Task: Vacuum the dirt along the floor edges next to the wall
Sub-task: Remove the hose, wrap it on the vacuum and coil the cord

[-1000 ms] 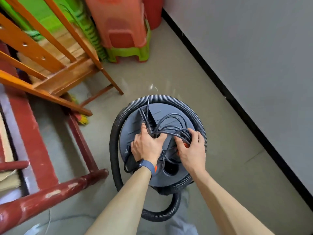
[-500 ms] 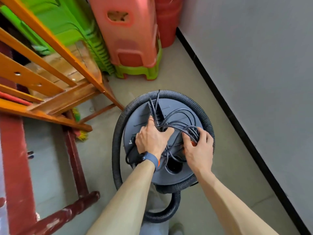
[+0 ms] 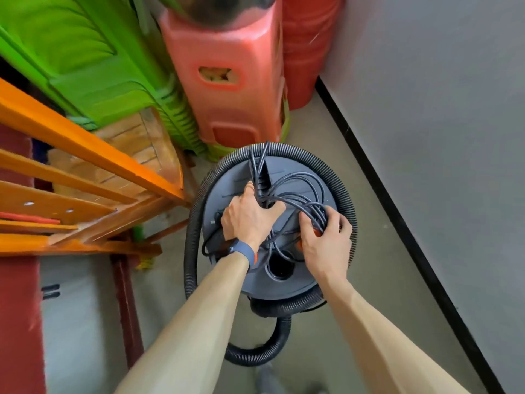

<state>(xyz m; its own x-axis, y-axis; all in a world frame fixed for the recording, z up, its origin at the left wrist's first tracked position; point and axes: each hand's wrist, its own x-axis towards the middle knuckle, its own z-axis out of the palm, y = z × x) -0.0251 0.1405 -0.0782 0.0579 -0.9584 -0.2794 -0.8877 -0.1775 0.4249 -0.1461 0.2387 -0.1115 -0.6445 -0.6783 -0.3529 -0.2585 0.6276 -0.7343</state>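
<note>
Standing over a drum vacuum [image 3: 295,169] on the floor near the right-hand wall [image 3: 426,109], a person grasps its handle [image 3: 260,177] with the left hand [image 3: 250,220] while the right hand [image 3: 324,240] clutches looped power cord [image 3: 301,189]. The drum stands upright, long axis vertical, lid facing up. Tugging could snag the cord on the hose [image 3: 193,240] encircling the lid.

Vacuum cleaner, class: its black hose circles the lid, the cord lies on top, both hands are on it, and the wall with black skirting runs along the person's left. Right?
No. The head view shows the wall with its black skirting on the person's right, not left. The rest holds: hose round the lid of the vacuum cleaner, cord on top, left hand and right hand on it.
</note>
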